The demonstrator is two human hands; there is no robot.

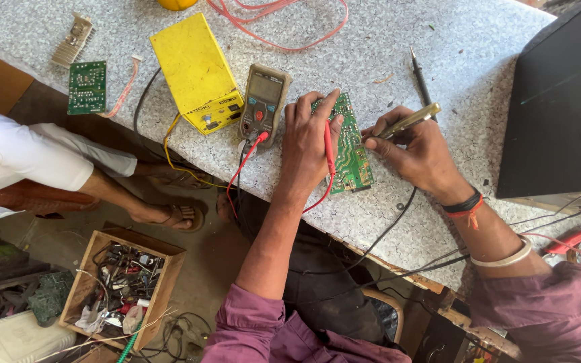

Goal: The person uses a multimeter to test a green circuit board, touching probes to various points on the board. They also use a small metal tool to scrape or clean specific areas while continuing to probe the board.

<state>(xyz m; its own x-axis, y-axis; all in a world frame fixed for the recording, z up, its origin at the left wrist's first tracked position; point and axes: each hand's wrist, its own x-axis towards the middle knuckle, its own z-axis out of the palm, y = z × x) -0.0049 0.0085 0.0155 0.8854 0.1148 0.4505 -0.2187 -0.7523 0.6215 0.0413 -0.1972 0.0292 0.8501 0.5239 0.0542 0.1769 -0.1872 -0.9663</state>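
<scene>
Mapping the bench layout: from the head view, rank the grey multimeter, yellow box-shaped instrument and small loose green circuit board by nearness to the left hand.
1. Grey multimeter, just beside the left hand.
2. Yellow box-shaped instrument, beyond the meter.
3. Small loose green circuit board, near the counter's far end.

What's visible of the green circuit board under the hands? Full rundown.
The green rectangular circuit board lies flat on the speckled grey worktop, long side running away from the person, pale traces facing up. The left hand presses on it, a red probe lead under the fingers. The right hand brings a brass-coloured tool to its right edge.
</scene>
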